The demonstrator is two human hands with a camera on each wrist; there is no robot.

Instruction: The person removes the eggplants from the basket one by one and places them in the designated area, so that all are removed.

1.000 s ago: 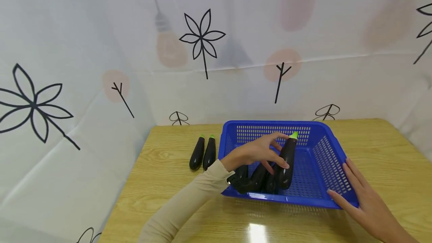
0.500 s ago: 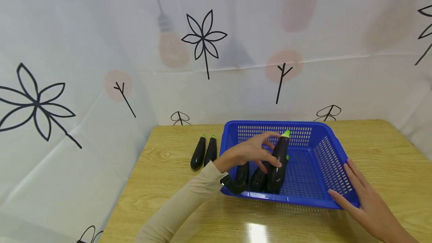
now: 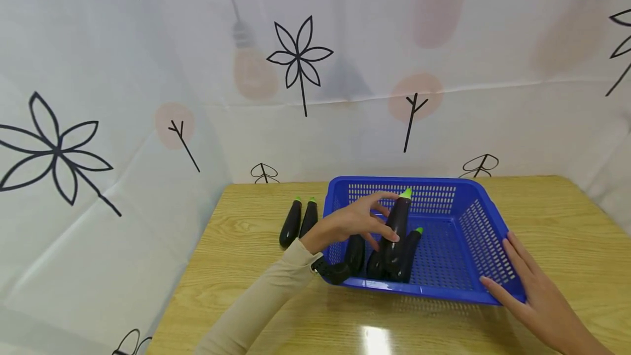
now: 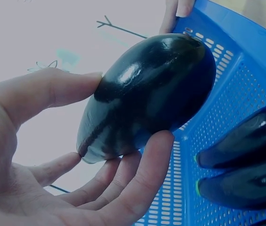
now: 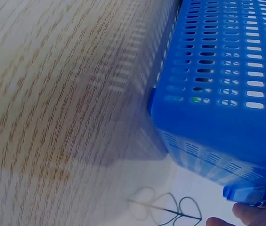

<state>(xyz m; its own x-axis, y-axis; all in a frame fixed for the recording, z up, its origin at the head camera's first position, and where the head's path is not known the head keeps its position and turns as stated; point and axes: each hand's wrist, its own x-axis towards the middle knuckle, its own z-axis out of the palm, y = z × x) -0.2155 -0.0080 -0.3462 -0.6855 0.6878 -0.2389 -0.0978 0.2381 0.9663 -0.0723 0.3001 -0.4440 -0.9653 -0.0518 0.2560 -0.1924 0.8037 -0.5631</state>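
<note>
My left hand holds a glossy black eggplant with a green cap, thumb on one side and fingers on the other. The left wrist view shows this eggplant large, between thumb and fingertips. It is tilted over other eggplants lying in a blue plastic basket. One eggplant lies just right of the held one, another farther left, partly behind my wrist. My right hand rests on the basket's front right corner, fingers straight along the side rim, thumb at the front rim.
Two more eggplants, a left one and a right one, lie side by side on the wooden table, left of the basket. A white patterned cloth hangs behind the table and along its left side.
My left hand has moved left with the eggplant inside the basket, uncovering another eggplant to its right. The right hand stays at the basket corner.
</note>
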